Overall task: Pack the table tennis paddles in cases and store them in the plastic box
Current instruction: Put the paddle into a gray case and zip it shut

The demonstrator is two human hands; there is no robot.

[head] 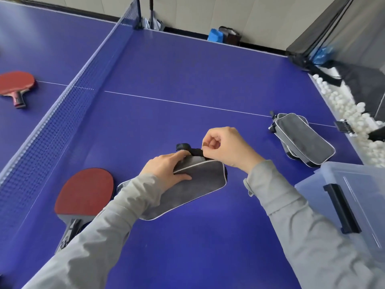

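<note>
Left hand [166,167]: we have it laid flat on the grey case [198,184], fingers nearly straight, pressing it to the table [187,69].
Right hand [225,147]: fingers curled, pinching something at the case's far, black-strapped end; zip pull or strap, we cannot tell.
Case axis: it runs diagonally, from under our left sleeve away to the right, with the strap end farthest from us.
Near paddle [85,192]: red face up, just left of the case, blade away from us, handle towards us under the left sleeve.
Deciding relation: the paddle lies beside the case's left flank, roughly parallel, so we judge it a short sideways carry once the case opens.
Nearer hand: the left.
Plastic box [354,195]: at our right, past the right forearm.
Spare cases [302,138]: beyond the box.
Far paddle [16,84]: across the net [62,122].
</note>
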